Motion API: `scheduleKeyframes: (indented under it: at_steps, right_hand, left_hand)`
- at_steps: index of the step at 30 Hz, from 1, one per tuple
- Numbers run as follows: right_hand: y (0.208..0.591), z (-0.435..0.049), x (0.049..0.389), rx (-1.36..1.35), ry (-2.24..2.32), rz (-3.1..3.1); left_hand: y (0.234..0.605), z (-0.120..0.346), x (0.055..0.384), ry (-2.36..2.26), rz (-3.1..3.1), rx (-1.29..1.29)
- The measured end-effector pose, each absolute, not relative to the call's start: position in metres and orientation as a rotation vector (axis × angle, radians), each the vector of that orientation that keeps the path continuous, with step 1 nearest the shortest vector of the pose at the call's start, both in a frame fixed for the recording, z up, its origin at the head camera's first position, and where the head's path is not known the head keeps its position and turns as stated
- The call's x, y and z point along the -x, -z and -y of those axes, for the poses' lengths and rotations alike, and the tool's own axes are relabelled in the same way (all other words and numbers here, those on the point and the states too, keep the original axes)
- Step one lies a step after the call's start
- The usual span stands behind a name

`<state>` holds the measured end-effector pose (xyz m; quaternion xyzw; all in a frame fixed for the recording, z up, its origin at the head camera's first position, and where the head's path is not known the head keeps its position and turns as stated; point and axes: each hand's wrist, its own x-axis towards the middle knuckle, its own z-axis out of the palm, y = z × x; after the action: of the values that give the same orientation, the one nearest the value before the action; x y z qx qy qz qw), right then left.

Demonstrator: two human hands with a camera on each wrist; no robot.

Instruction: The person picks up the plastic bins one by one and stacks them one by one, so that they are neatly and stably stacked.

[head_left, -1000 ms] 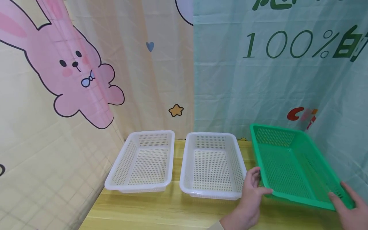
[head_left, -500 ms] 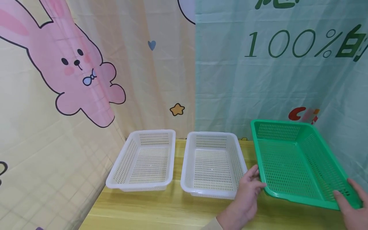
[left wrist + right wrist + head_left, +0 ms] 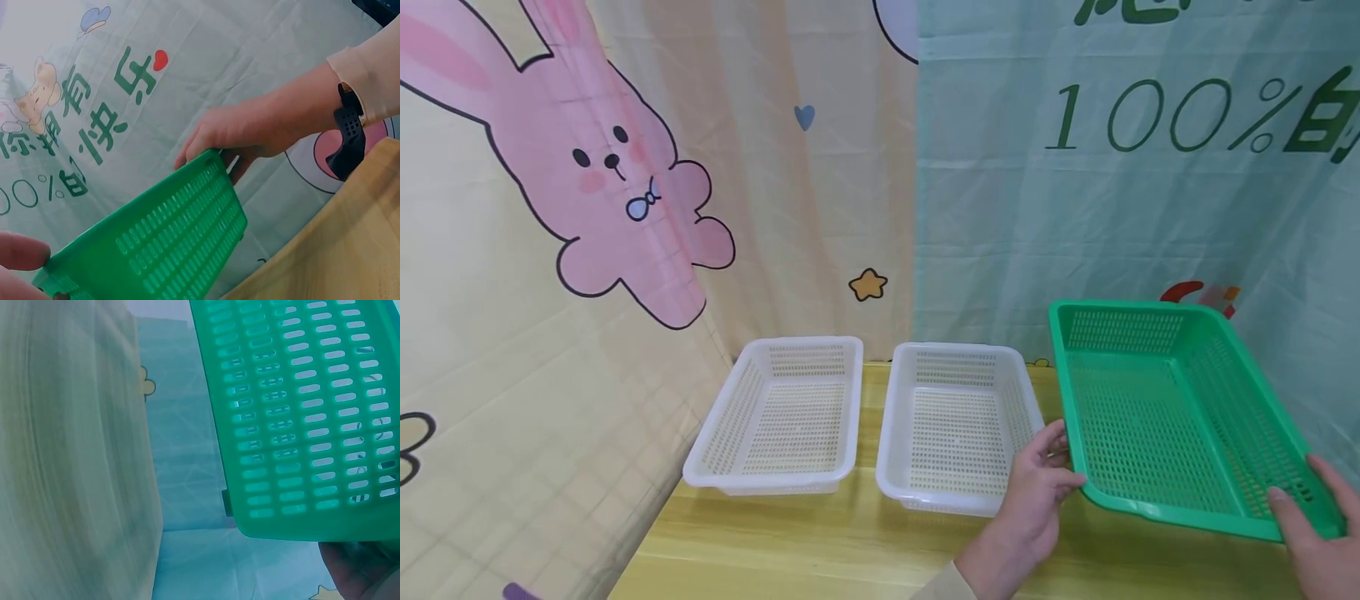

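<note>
A green perforated plastic basket (image 3: 1150, 425) is held up off the wooden table at the right, tilted, with nothing inside it. My left hand (image 3: 1026, 512) grips its near left corner, thumb on the rim and fingers along the outer side. At the near right corner my right hand (image 3: 1322, 542) grips the rim, with the thumb over the inside. The left wrist view shows the right hand (image 3: 231, 134) at the far end of the basket (image 3: 181, 225). From the right wrist, the slotted wall of the basket (image 3: 312, 425) hides most of that hand.
Two white perforated baskets stand on the wooden table (image 3: 835, 542): one at the left (image 3: 790, 429) and one in the middle (image 3: 955, 442), close to my left hand. Printed curtains (image 3: 1000, 208) hang behind the table and at both sides.
Both hands have raised the green basket a little, and its far end now sits higher against the curtain. The head view has shifted slightly. The white baskets stay put.
</note>
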<state>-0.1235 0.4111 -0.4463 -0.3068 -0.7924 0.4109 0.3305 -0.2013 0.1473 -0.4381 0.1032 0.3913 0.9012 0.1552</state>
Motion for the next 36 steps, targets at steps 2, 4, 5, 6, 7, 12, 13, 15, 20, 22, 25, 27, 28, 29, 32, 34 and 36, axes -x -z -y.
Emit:
scheduleKeyframes:
  at_steps: [2, 4, 5, 6, 7, 12, 13, 15, 20, 22, 25, 27, 28, 29, 32, 34, 36]
  right_hand:
    - [0.444, -0.408, 0.124, 0.799, -1.060, 2.080]
    - [0.441, -0.405, 0.124, 0.800, -1.064, 2.075]
    - [0.439, -0.403, 0.124, 0.795, -1.073, 2.058]
    - [0.438, -0.402, 0.124, 0.786, -1.066, 2.050]
    - [0.437, -0.400, 0.123, 0.774, -1.063, 2.039]
    - [0.432, -0.391, 0.123, 0.705, -1.054, 1.993]
    - [0.432, -0.390, 0.123, 0.693, -1.065, 1.994]
    - [0.431, -0.388, 0.124, 0.675, -1.073, 1.999]
    - [0.430, -0.383, 0.125, 0.647, -1.098, 1.984]
    - [0.429, -0.381, 0.126, 0.617, -1.102, 1.958]
    - [0.428, -0.378, 0.126, 0.559, -1.087, 1.934]
    - [0.428, -0.375, 0.126, 0.536, -1.078, 1.942]
    - [0.427, -0.374, 0.126, 0.527, -1.075, 1.950]
    - [0.427, -0.372, 0.126, 0.517, -1.077, 1.952]
    - [0.427, -0.368, 0.126, 0.493, -1.095, 1.946]
    - [0.426, -0.365, 0.126, 0.482, -1.113, 1.935]
    - [0.425, -0.362, 0.126, 0.501, -1.119, 1.950]
  left_hand:
    - [0.437, -0.145, 0.202, -2.571, -1.136, -0.321]
    - [0.436, -0.144, 0.202, -2.565, -1.134, -0.347]
    - [0.436, -0.143, 0.202, -2.564, -1.129, -0.360]
    - [0.435, -0.142, 0.202, -2.563, -1.119, -0.376]
    - [0.435, -0.141, 0.201, -2.565, -1.102, -0.388]
    - [0.433, -0.136, 0.199, -2.571, -1.025, -0.410]
    - [0.433, -0.134, 0.198, -2.574, -1.020, -0.409]
    - [0.433, -0.132, 0.198, -2.585, -1.018, -0.404]
    - [0.433, -0.125, 0.196, -2.597, -1.033, -0.414]
    - [0.433, -0.123, 0.195, -2.589, -1.058, -0.428]
    - [0.431, -0.119, 0.194, -2.583, -1.096, -0.453]
    - [0.430, -0.117, 0.193, -2.584, -1.113, -0.464]
    - [0.430, -0.115, 0.193, -2.585, -1.118, -0.468]
    - [0.430, -0.114, 0.193, -2.588, -1.119, -0.475]
    - [0.430, -0.110, 0.192, -2.583, -1.131, -0.494]
    - [0.430, -0.107, 0.192, -2.578, -1.144, -0.510]
    - [0.430, -0.104, 0.192, -2.570, -1.149, -0.524]
